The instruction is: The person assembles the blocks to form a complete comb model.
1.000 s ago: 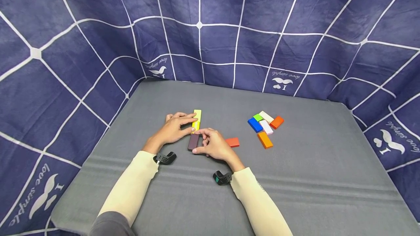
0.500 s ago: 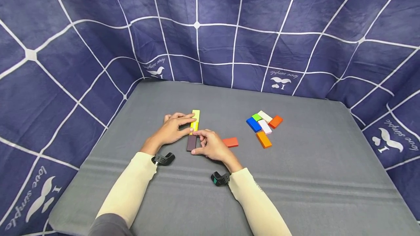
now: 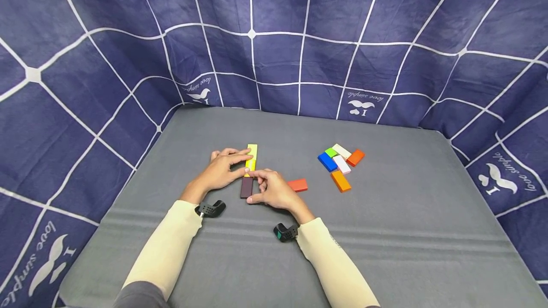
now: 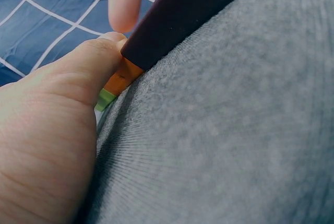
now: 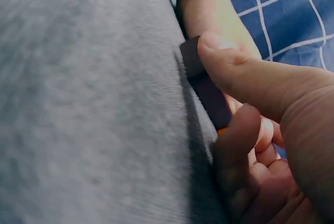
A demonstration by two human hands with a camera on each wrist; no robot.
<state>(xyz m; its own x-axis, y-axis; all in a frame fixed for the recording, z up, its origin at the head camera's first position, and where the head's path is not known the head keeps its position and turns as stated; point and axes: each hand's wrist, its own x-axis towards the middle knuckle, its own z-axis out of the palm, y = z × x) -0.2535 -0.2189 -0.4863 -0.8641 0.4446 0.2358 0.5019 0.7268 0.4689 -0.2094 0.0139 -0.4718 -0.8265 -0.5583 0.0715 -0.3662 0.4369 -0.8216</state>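
Note:
In the head view, a pale yellow block (image 3: 253, 149), a bright yellow block (image 3: 251, 165) and a dark purple block (image 3: 246, 188) lie end to end in a line. My left hand (image 3: 220, 169) reaches from the left, its fairly straight fingers and thumb touching the two yellow blocks. With thumb and index finger, my right hand (image 3: 276, 190) pinches the dark purple block lengthwise, the thumb on its near end. The left wrist view shows the left thumb (image 4: 94, 62) near the far corner of the dark block (image 4: 182, 15). Fingers partly hide the yellow blocks.
A red block (image 3: 298, 185) lies just right of the right hand. Farther right is a loose cluster of blue (image 3: 327, 161), green, white, pink and orange blocks (image 3: 340, 181). A grey cloth (image 3: 385, 232) covers the table; blue checked curtains (image 3: 278, 51) stand behind and beside it.
The head view has shifted slightly, so everything appears a little further left. Hands and blocks keep nearly the same places relative to each other.

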